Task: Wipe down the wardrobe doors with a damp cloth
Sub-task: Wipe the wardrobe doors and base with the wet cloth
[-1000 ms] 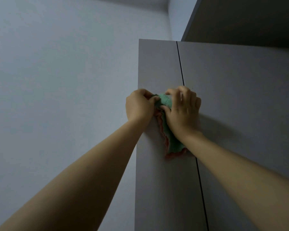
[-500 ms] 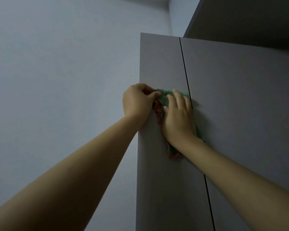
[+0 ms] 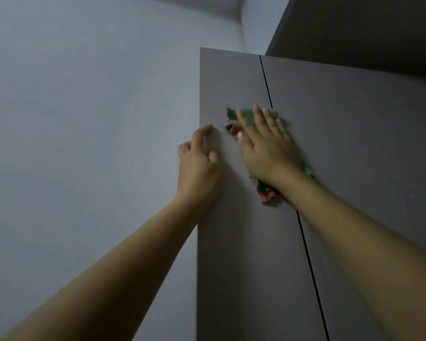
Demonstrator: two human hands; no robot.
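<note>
right hand (image 3: 268, 146) presses the green-and-pink cloth (image 3: 247, 115) flat across the door seam (image 3: 266, 80); left hand (image 3: 198, 163) rests loose, empty. next: sweep sideways.

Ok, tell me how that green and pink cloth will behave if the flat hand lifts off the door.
The cloth looks floppy: it bunches in folds under the flat right hand. Nothing grips it, so it would probably drop down the door. It seems light for its size.

Right hand (image 3: 268, 148) presses green cloth (image 3: 247, 114) flat on wardrobe door (image 3: 231, 242)
</note>
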